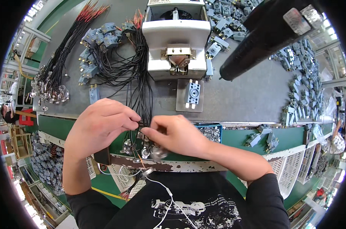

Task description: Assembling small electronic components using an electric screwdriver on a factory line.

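Note:
My left hand (100, 128) and my right hand (177, 135) meet at the front edge of the bench, both pinching a bundle of thin black wires (140, 87). The wires run from small grey-blue connector blocks (100, 36) at the back down over the table edge. Round metal discs (144, 152) hang from the wire ends just below my fingers. Straight ahead stands a white bench press machine (177, 38) with a grey-blue block (192, 93) on a plate in front of it.
Another bundle of black wires with red tips and metal discs (54, 76) lies at the left. Many grey-blue blocks (302, 87) are heaped at the right and back. A small blue tray of metal parts (210, 133) sits at the table edge. A black arm (264, 34) crosses the top right.

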A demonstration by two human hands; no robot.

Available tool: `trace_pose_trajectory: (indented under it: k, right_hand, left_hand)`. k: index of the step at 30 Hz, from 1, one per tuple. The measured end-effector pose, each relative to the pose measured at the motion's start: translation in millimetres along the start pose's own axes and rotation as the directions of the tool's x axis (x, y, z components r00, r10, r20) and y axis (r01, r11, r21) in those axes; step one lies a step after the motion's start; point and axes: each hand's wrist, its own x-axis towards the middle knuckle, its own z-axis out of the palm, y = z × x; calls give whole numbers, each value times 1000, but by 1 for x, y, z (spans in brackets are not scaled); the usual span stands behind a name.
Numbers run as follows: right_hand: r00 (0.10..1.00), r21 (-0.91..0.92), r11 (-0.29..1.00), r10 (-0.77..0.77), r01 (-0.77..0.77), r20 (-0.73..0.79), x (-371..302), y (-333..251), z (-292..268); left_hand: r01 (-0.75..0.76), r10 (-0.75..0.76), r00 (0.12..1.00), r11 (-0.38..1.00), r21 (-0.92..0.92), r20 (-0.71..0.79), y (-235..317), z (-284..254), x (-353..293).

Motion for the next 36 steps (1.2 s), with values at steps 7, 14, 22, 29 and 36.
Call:
trace_pose_trajectory:
  k: [7, 14, 22, 29, 36]
  right_hand:
    - [893, 470, 820, 106, -327, 437, -1, 6, -54]
    - [759, 361, 881, -4, -305, 651, 11, 9, -71]
    - [752, 411, 876, -90, -252, 653, 12, 19, -63]
    - [960, -282, 959, 45, 36, 275, -7, -19, -58]
    - [975, -272, 937, -222, 218, 15, -51, -24, -51]
  left_hand:
    - [-22, 22, 1000, 1000, 14, -9, -1, 4, 0]
    - [-4, 3, 1000, 999, 42, 14, 3, 6, 1]
    - [-2, 2, 1000, 1000, 31, 20, 2, 7, 3]
    - [-34, 18, 984, 996, 87, 176, 8, 29, 1]
    - [-4, -1, 998, 996, 85, 59, 11, 21, 6]
